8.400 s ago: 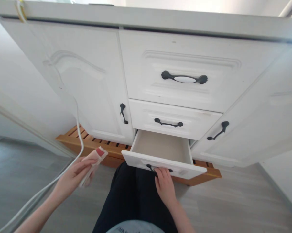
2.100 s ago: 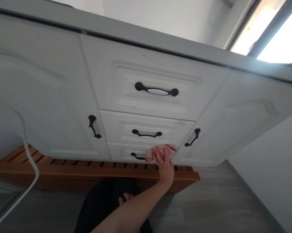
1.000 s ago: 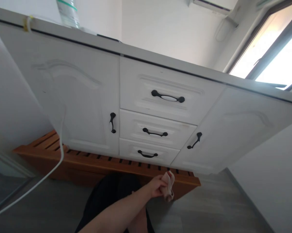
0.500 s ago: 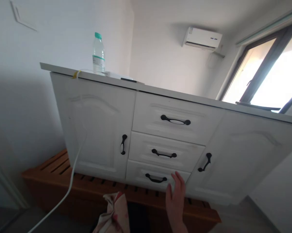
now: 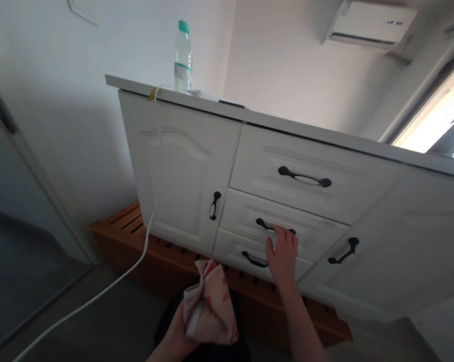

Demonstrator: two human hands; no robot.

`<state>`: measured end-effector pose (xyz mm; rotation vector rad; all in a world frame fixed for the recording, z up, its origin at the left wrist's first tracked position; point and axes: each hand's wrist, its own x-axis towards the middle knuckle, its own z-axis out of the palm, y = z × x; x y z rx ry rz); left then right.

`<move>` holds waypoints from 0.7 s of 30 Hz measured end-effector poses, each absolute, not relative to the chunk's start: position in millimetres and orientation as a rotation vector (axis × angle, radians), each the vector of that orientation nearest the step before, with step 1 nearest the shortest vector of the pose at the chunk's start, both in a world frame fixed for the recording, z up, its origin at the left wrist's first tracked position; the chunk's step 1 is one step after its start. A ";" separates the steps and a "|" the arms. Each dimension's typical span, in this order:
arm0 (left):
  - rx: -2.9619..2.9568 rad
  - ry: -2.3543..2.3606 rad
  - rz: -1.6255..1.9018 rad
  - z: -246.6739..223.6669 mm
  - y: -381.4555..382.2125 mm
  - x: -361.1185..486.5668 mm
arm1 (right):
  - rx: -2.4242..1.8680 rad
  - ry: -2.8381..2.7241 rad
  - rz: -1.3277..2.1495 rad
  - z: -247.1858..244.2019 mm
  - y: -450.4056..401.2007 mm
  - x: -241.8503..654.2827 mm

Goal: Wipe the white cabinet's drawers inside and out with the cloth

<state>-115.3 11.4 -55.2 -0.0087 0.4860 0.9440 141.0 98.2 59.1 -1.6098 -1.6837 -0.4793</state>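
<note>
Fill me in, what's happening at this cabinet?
The person's right hand is at the handle of the middle drawer, which is shut, as are the drawers above and below. The left hand holds a crumpled pink cloth in front of the wooden bench.

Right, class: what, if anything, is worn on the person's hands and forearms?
The left hand and right hand are bare, without gloves. No sleeve, watch or bracelet shows on the right forearm. The left forearm is mostly out of view.

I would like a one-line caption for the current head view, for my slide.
Left hand holding a cloth, right hand at the middle drawer's handle.
</note>
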 end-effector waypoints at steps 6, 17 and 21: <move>-0.049 0.313 0.953 -17.2 6.9 -115.4 | -1.610 -1.636 -0.426 64.1 82.2 132.7; 0.092 0.213 0.841 23.5 -17.9 -143.1 | -1.372 -1.671 0.543 5.9 -69.6 45.1; 0.159 0.244 0.797 22.6 -32.8 -148.8 | -1.462 -1.568 0.737 8.8 -67.5 35.9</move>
